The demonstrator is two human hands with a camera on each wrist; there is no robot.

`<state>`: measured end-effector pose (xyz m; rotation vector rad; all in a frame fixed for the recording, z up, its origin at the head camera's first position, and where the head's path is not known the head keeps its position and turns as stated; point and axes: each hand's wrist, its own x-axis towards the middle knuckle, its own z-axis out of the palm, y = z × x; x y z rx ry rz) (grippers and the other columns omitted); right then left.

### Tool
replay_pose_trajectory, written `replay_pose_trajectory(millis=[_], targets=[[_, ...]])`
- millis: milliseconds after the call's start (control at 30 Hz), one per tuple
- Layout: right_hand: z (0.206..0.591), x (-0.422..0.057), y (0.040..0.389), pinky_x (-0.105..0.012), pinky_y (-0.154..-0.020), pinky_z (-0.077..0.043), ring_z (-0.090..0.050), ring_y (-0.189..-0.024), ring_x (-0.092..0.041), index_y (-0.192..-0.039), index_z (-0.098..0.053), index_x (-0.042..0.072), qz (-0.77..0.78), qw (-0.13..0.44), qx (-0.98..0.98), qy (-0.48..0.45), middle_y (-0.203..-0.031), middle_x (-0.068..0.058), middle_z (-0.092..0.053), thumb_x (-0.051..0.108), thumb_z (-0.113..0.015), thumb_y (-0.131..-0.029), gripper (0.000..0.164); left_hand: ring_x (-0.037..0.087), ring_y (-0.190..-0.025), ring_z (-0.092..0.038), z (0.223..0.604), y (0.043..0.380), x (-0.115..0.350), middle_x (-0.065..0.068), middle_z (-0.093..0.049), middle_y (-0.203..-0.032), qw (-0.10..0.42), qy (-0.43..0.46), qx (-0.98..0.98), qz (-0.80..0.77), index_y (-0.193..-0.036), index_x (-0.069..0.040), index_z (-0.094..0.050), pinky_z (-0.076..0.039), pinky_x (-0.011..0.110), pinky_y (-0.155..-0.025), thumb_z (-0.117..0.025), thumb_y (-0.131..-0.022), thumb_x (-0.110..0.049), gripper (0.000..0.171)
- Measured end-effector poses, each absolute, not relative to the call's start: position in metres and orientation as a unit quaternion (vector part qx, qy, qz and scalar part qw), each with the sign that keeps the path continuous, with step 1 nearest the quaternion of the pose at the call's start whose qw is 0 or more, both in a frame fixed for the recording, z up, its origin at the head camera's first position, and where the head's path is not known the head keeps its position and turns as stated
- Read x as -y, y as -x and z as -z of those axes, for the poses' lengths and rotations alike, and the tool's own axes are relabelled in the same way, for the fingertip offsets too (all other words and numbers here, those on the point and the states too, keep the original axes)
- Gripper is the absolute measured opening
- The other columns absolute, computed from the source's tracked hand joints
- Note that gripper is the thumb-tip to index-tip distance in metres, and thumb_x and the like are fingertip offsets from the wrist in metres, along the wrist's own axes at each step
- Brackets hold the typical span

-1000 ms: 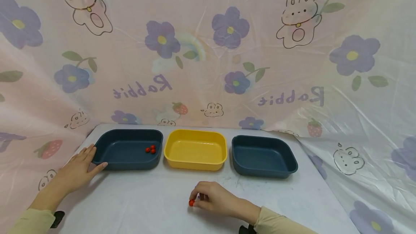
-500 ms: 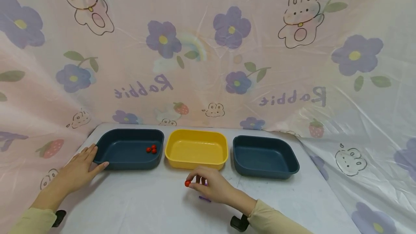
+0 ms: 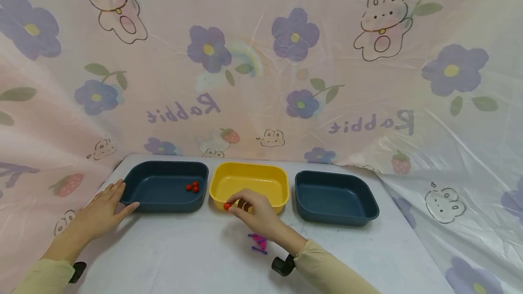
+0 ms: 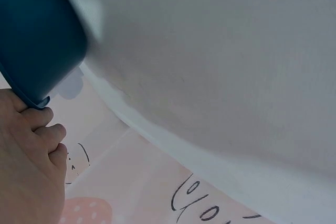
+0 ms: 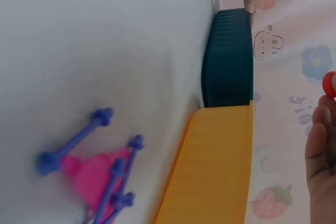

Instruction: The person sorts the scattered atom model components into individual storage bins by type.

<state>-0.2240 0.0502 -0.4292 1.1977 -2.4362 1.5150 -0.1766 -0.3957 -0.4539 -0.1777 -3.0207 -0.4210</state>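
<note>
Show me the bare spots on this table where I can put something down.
Broad bare tabletop lies before the left blue tray, between the left hand and the pink-and-purple toy. Another patch lies between the right blue tray and the right sleeve. It is crowded at the yellow tray's near side, with the right hand, its red ball and the toy.

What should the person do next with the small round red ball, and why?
Probably carry the small round red ball, pinched in the right hand, to the dark blue rounded-rectangular tray at the left, since three similar red balls lie there.
</note>
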Motion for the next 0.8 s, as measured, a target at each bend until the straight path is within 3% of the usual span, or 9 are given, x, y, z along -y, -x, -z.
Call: replay_pose_trajectory(millis=[200, 800], targets=[[0.426, -0.031, 0.234, -0.027, -0.078, -0.059, -0.063, -0.085, -0.013, -0.114, -0.073, 0.014, -0.500, 0.031, 0.782, -0.371, -0.108, 0.004, -0.072, 0.013, -0.073, -0.099, 0.015, 0.063, -0.146, -0.020, 0.454, 0.178, 0.397, 0.043, -0.019, -0.160, 0.046, 0.059, 0.989, 0.131, -0.155, 0.021, -0.020, -0.013, 0.073, -0.120, -0.049, -0.107, -0.054, 0.094], [0.430, 0.031, 0.272, -0.018, -0.078, -0.056, -0.062, -0.086, -0.008, -0.115, -0.074, 0.012, -0.499, 0.032, 0.801, -0.330, -0.107, 0.001, -0.071, 0.020, -0.072, -0.101, 0.016, 0.064, -0.146, -0.020, 0.456, 0.178, 0.398, 0.044, -0.020, -0.159, 0.051, 0.059, 0.989, 0.126, -0.153, 0.022, -0.022, -0.017, 0.074, -0.118, -0.049, -0.107, -0.054, 0.093]])
